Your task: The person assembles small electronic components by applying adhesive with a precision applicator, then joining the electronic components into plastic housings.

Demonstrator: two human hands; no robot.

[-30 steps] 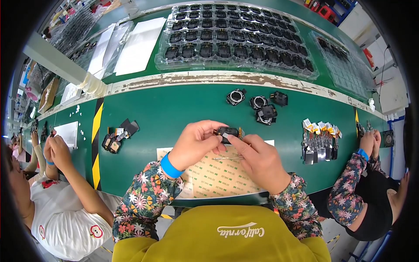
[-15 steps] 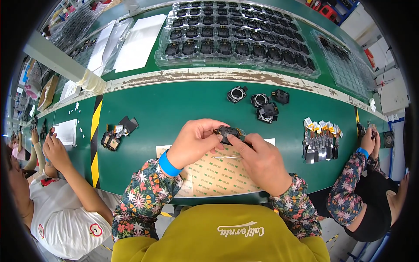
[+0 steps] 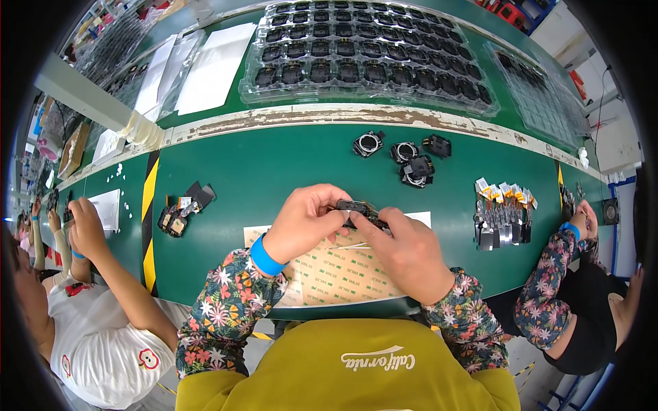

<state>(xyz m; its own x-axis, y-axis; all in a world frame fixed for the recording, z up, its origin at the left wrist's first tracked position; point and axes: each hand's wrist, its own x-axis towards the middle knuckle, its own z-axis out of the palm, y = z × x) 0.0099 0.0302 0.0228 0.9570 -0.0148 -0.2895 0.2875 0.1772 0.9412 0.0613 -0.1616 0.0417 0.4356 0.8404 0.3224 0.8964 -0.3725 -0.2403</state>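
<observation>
Above a sheet of tan backing paper (image 3: pixel 336 277), both my hands hold one small black device housing (image 3: pixel 351 206) by its edges. My left hand (image 3: pixel 306 218) pinches its left side, with the thumb on the near face. On the right end, my right hand (image 3: pixel 404 250) is closed, its thumb pressing close to the left thumb. Thin metal tweezers (image 3: pixel 355 246) stick out leftward from beneath my right hand; whether the palm grips them, I cannot tell. Fingers cover much of the housing.
Several black units with silver rings (image 3: pixel 406 152) lie beyond my hands. Flex-cable parts with orange and white tabs (image 3: pixel 506 219) are rowed at right, black parts (image 3: pixel 173 220) at left. A clear tray (image 3: pixel 247 92) of housings stands behind the ledge. Co-workers sit on both sides.
The housing has tilted in my fingers, showing a narrower face. My right hand has shifted slightly left, bringing its thumb nearer the left one.
</observation>
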